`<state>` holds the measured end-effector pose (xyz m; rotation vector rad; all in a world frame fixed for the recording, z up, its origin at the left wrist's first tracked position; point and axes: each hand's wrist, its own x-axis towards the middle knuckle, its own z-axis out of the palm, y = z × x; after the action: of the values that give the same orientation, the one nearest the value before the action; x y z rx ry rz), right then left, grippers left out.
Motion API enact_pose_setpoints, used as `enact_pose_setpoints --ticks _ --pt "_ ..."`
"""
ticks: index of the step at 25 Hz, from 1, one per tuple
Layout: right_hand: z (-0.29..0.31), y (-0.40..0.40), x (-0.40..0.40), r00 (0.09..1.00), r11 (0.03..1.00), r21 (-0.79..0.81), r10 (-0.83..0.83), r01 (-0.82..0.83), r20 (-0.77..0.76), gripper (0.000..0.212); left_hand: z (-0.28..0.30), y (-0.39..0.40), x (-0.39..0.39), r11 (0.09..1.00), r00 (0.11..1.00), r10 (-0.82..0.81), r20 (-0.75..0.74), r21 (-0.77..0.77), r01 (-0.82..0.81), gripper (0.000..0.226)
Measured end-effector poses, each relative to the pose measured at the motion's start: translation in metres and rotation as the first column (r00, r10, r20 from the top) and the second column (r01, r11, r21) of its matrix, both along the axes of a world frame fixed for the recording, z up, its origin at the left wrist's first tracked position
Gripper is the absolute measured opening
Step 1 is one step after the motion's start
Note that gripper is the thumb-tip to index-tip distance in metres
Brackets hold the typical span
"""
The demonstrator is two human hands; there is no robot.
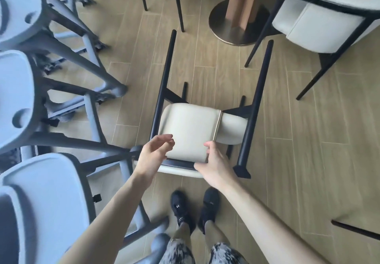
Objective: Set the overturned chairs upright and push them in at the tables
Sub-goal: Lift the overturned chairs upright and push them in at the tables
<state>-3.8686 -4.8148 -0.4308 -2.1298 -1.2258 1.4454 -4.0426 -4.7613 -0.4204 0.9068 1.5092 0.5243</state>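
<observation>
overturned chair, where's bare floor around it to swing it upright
Bare floor lies right of the overturned chair, toward the upright white chair, and ahead, short of the table base. The left is crowded with grey high chairs.

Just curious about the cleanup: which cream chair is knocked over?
The cream chair by the hands lies tipped, legs pointing along the floor; the one at upper right stands upright.

The high chairs (pixel 24 103) at the left are blurred and cut off; the right chair (pixel 320 17) runs past the frame.
</observation>
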Motion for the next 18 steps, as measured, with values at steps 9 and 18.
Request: enact_pose_setpoints --ticks 9,18 --pt "-0.118 -0.011 -0.008 0.922 0.963 -0.149 0.261 -0.226 0.286 0.064 -0.146 -0.012 0.011 0.878 0.851 -0.405 -0.334 0.117 0.464 0.041" --pt "-0.178 -0.021 -0.006 0.645 0.844 -0.214 0.519 -0.492 0.562 0.07 -0.197 -0.026 -0.007 0.369 0.209 -0.665 -0.717 -0.073 0.926 0.075"
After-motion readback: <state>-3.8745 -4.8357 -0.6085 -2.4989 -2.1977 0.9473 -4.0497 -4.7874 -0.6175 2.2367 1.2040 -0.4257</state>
